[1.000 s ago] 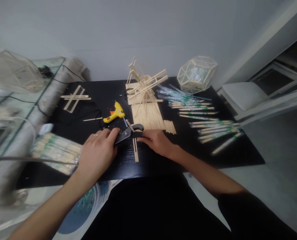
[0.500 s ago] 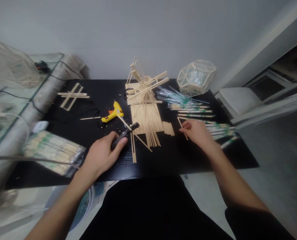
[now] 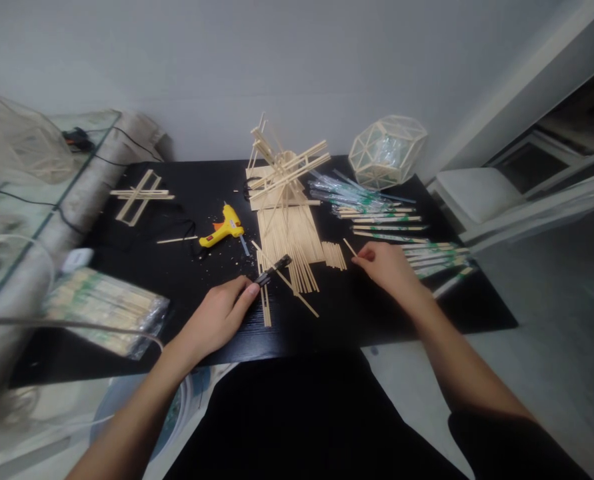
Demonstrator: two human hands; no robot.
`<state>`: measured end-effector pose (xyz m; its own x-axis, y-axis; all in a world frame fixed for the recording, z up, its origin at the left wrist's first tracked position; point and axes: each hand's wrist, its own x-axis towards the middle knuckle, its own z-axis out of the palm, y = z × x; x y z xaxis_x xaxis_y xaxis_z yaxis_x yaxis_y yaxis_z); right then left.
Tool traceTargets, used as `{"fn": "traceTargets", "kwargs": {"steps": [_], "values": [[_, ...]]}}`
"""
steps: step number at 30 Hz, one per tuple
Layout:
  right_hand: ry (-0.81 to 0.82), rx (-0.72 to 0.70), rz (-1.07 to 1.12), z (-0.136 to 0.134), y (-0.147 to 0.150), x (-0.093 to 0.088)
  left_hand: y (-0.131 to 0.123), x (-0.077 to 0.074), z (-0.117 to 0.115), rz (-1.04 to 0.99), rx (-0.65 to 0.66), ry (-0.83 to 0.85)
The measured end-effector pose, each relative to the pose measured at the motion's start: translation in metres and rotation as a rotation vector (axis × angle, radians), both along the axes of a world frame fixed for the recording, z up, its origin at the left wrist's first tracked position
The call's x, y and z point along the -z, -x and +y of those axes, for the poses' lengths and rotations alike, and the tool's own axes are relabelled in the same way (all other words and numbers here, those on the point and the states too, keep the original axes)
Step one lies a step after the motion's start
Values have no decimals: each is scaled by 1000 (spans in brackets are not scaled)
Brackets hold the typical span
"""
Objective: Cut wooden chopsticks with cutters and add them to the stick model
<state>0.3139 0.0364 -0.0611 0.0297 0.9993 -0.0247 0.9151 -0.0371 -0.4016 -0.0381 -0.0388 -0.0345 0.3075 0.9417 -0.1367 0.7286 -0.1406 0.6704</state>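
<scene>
My left hand [image 3: 221,310] is closed around a dark hand tool that looks like pliers [image 3: 275,269]. The tool's tip points to the upper right, over a long thin wooden stick [image 3: 304,303] lying slantwise; I cannot tell whether they touch. In my right hand [image 3: 384,267] a short thin wooden stick [image 3: 349,247] is pinched between thumb and fingers. Left of that hand lies a row of short cut sticks [image 3: 334,256]. Behind them stands a wooden stick windmill model [image 3: 289,170], with a panel of sticks [image 3: 289,227] in front of it.
A yellow glue gun [image 3: 224,228] lies left of centre, near a crossed stick frame [image 3: 141,196]. Packaged sticks [image 3: 107,310] lie at the left, more wrapped sticks [image 3: 391,227] at the right. A faceted stick frame [image 3: 389,153] stands at the back right of the black table [image 3: 367,320].
My left hand and the pliers-like tool have moved right, and the slanted stick has shifted to the right and toward me. My right hand has moved slightly left with its stick.
</scene>
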Motion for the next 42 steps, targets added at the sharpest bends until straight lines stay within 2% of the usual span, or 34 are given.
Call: {"fn": "traceTargets", "kwargs": {"steps": [3, 7, 12, 17, 20, 23, 27, 30, 32, 35, 38, 42], "values": [[-13, -18, 19, 0, 1, 1, -2, 1, -1, 10, -16, 16], [-29, -8, 86, -6, 9, -7, -4, 3, -3, 36, -37, 48], [-49, -91, 259, -18, 44, -17, -5, 4, -4, 25, -35, 50], [13, -213, 275, -11, 76, -7, -5, -1, -5, 29, -38, 32], [20, -217, 252, -6, 82, -1, -4, -2, -6, 40, -38, 34], [4, -210, 267, -8, 81, -3, -4, 0, -7, 54, -32, 37], [-51, -274, 483, -25, 86, -13, -8, 3, -6, 49, -26, 31], [127, -361, 780, -44, 99, -16, -14, 2, -6, 41, -32, 19], [206, -329, 970, -55, 109, -13, -17, 1, -6, 41, -40, 11], [182, -223, 1093, -65, 121, -5, -20, 0, -4, 61, -61, 0], [119, -172, 1069, -67, 126, 1, -21, 2, -3, 99, -73, -5], [21, -183, 1005, -67, 126, 5, -23, 5, -1, 153, -68, -8]]}}
